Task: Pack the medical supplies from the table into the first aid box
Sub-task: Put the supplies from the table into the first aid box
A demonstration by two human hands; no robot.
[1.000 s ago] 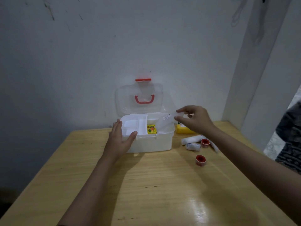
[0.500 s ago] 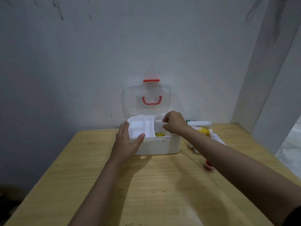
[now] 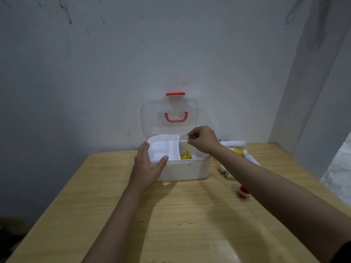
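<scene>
The white first aid box (image 3: 182, 172) stands at the table's far edge, its clear lid (image 3: 152, 118) with a red handle up against the wall. My left hand (image 3: 147, 166) lies flat against the box's front left corner, thumb on the rim. My right hand (image 3: 203, 139) hovers over the right compartment, fingers pinched on what looks like a faint clear packet (image 3: 183, 142). A yellow packet (image 3: 186, 155) lies inside. To the right of the box are a white tube (image 3: 234, 143), a yellow bottle (image 3: 238, 151), white bandage rolls (image 3: 225, 171) and a red-cored tape roll (image 3: 243, 192).
The wooden table (image 3: 171, 215) is pushed against a grey wall. A white pillar (image 3: 303, 92) rises at the back right corner. The box's left tray (image 3: 161, 149) has several white compartments. My right forearm crosses over part of the supplies.
My right hand carried the clear packet from right of the box to over its right compartment, then rose slightly. The left hand stayed on the box. The view shifted left.
</scene>
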